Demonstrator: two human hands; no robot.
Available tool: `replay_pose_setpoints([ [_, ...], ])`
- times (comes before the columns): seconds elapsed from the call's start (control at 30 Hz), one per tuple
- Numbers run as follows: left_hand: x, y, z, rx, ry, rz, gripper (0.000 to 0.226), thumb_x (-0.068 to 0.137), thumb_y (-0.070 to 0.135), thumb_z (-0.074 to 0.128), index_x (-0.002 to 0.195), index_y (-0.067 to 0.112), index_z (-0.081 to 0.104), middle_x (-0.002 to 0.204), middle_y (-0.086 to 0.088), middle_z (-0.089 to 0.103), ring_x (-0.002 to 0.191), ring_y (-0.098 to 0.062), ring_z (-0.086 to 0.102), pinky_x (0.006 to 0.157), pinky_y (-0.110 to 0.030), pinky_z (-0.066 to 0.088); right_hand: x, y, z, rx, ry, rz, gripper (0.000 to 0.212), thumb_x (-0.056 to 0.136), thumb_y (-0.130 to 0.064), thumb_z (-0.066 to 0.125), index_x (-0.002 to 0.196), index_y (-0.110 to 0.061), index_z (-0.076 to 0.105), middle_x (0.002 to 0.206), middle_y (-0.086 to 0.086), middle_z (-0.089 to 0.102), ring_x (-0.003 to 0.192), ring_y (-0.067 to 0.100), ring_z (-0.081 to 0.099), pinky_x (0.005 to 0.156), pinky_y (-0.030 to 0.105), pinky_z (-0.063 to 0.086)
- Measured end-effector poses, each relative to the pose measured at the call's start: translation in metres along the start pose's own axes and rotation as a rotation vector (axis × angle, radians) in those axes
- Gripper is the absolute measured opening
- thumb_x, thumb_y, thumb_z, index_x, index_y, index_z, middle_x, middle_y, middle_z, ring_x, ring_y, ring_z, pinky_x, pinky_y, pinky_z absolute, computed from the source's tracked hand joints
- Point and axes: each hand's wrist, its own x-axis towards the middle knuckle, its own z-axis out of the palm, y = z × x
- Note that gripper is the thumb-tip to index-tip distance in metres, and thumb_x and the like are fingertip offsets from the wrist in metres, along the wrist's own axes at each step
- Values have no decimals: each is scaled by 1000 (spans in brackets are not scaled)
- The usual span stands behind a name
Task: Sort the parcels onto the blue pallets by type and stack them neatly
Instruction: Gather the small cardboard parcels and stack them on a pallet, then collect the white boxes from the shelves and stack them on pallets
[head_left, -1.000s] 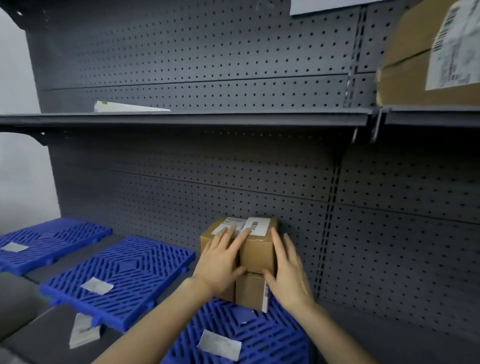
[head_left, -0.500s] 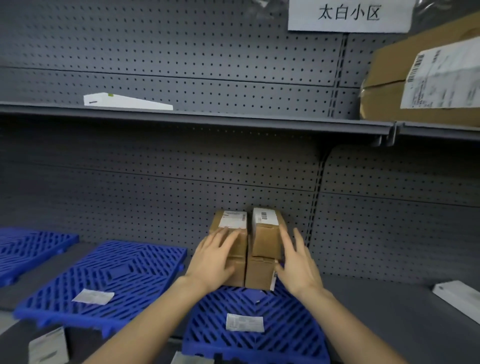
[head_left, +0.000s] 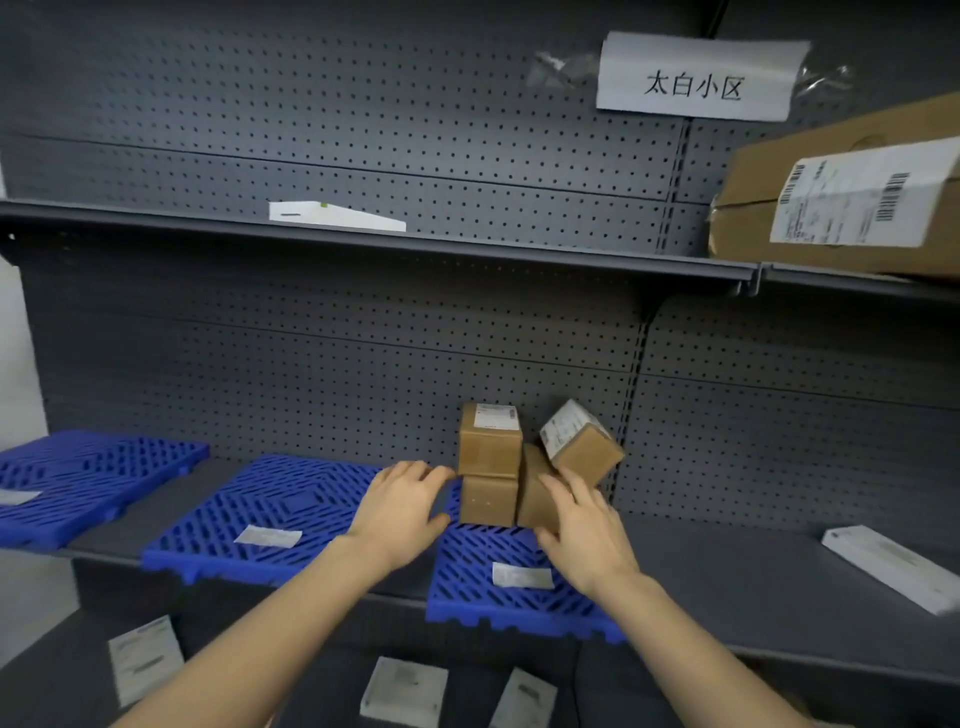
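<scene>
Small brown boxes (head_left: 490, 462) stacked at rear of right blue pallet (head_left: 514, 582), top-right box (head_left: 579, 441) tipped askew; left hand (head_left: 397, 512) and right hand (head_left: 584, 525) open, empty, just beside; best square it flush, pressing both sides evenly.

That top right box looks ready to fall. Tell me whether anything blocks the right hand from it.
Nothing visible does. The right hand is open just below the tilted box, which leans off the lower box on the blue pallet. The left hand stays left of the stack.
</scene>
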Motion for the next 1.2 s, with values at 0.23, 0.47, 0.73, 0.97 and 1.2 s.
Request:
replay_pose_setpoints([
  [0.23,-59,-11,-37,20,28,55,51,92,39,53,139,28,39,134,2,50,127,-19,42,108,-35,31,-47,-37,6,41,-16,21,63,94,-35,51,149,-29,20,159,-5,10,143,23,20,115,41,25],
  [0.47,-81,-55,-87,38,160,30,46,92,38,53,135,26,46,127,2,55,121,-19,47,104,-33,34,-40,-117,-20,71,107,-152,55,95,-33,50,146,-27,29,157,-3,18,141,21,23,115,36,25],
  [0.73,-47,-131,-168,64,417,84,40,89,36,58,127,24,55,119,2,59,110,-20,54,96,-38,43,12,-213,-82,55,390,-335,43,95,-27,50,137,-27,44,145,-6,39,133,14,34,110,31,27],
  [0.97,-5,-194,-248,133,624,181,43,84,38,61,123,20,58,111,2,58,101,-21,54,84,-39,46,77,-293,-134,-65,625,-416,41,90,-26,55,131,-20,52,135,0,50,123,19,45,103,33,34],
  [1.2,57,-248,-276,152,492,109,55,90,60,41,137,30,41,127,0,48,119,-20,42,94,-39,40,149,-334,-147,-172,457,-209,49,96,-47,40,142,-31,33,140,1,44,124,25,43,102,41,34],
])
